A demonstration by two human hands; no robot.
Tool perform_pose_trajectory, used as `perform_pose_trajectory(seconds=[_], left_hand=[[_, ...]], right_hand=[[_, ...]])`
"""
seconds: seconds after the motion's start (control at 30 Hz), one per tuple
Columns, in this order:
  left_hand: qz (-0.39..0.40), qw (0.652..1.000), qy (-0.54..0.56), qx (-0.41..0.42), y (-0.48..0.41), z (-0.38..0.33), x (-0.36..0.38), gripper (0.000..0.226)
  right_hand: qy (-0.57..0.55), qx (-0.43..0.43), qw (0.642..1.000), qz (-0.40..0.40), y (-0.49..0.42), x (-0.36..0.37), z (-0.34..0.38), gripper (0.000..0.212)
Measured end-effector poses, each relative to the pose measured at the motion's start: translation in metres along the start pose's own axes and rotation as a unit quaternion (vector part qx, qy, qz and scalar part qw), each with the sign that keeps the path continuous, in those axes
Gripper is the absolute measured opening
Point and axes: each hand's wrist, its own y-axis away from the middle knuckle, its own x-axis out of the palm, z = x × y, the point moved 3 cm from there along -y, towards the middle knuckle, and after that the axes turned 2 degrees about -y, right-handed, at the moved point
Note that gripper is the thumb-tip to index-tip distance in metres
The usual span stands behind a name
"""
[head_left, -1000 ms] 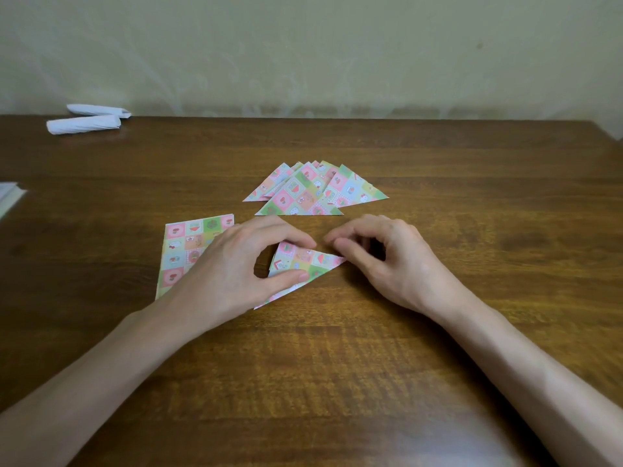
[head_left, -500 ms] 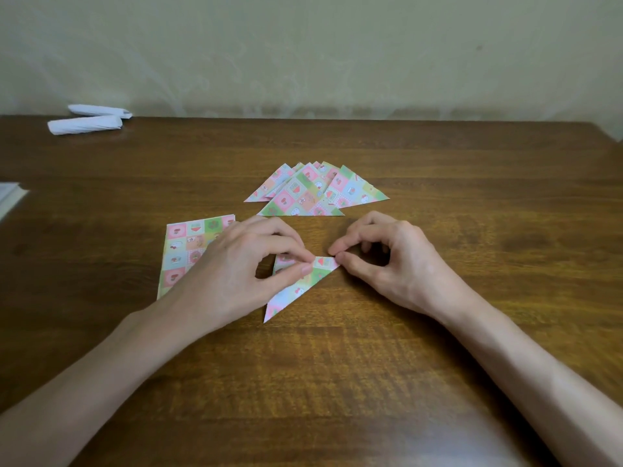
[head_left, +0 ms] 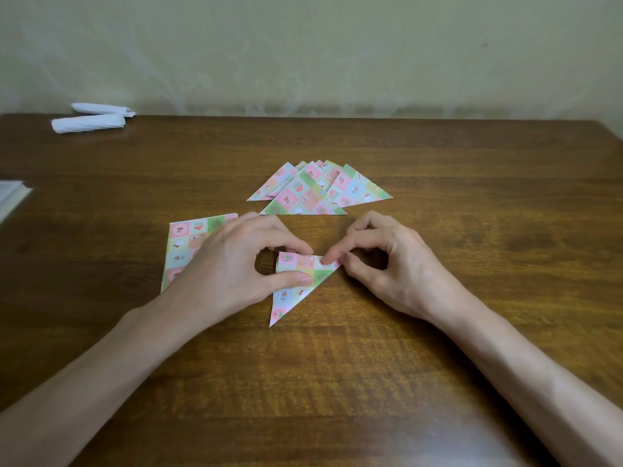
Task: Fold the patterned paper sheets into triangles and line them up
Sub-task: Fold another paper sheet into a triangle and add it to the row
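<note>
A patterned paper folded into a triangle (head_left: 296, 291) lies flat on the wooden table (head_left: 337, 382), its long point aimed toward me. My left hand (head_left: 236, 267) pinches it, thumb on its middle and forefinger on its top edge. My right hand (head_left: 381, 264) presses a fingertip on its right corner. Behind them, several finished patterned triangles (head_left: 317, 193) lie overlapped in a fan. A stack of unfolded patterned sheets (head_left: 188, 244) lies to the left, partly under my left hand.
Two rolled white paper pieces (head_left: 91, 119) lie at the far left by the wall. A white object (head_left: 13, 197) juts in at the left edge. The table's right edge shows at the far right.
The triangle under my hands has turned and slid toward me, its point now showing below my left thumb. My right fingertip moved onto its right corner.
</note>
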Motion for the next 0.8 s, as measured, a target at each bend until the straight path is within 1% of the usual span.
perform_pose_trajectory(seconds=[0.13, 0.4, 0.57, 0.8], left_hand=[[-0.003, 1.000, 0.015, -0.005, 0.0001, 0.0015, 0.0008, 0.038], [-0.018, 0.999, 0.050, 0.006, 0.0002, 0.0012, -0.0011, 0.024], [-0.003, 0.998, 0.061, 0.002, -0.0001, 0.0001, -0.0033, 0.025], [0.012, 0.999, 0.044, -0.001, -0.0016, 0.0025, -0.0030, 0.024]], right_hand=[[0.015, -0.014, 1.000, -0.002, 0.0006, 0.0010, -0.0001, 0.024], [0.049, -0.041, 0.998, -0.011, 0.0007, 0.0038, 0.0020, 0.023], [0.046, -0.030, 0.998, -0.011, 0.0005, 0.0043, 0.0031, 0.024], [0.034, -0.032, 0.999, -0.023, 0.0013, 0.0034, 0.0043, 0.024]])
